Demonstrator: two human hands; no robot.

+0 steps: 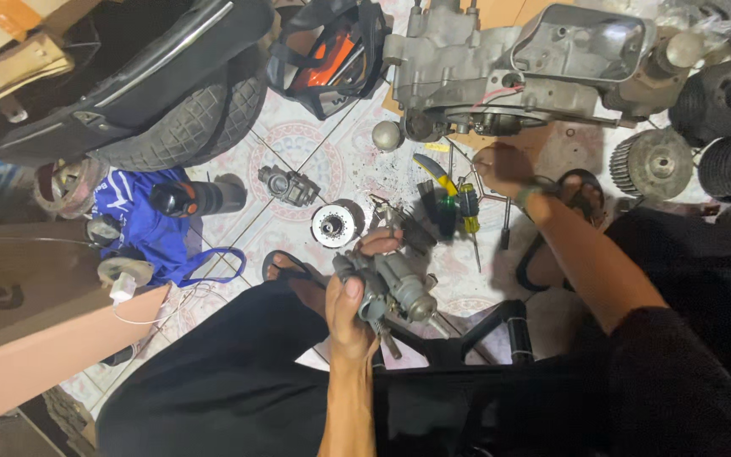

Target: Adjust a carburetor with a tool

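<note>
Left hand (350,309) around carburetor (391,283), midair

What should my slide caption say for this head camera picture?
Left hand holds a metal carburetor; right hand reaches among screwdrivers on the tiled floor.

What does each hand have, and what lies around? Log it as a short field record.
left hand: grips a grey metal carburetor, raised over the lap
right hand: reaches down among tools on the tiled floor; what it grips cannot be told
tools: screwdrivers with yellow and green handles
behind: grey engine block
left side: black tyre, blue cloth
</note>
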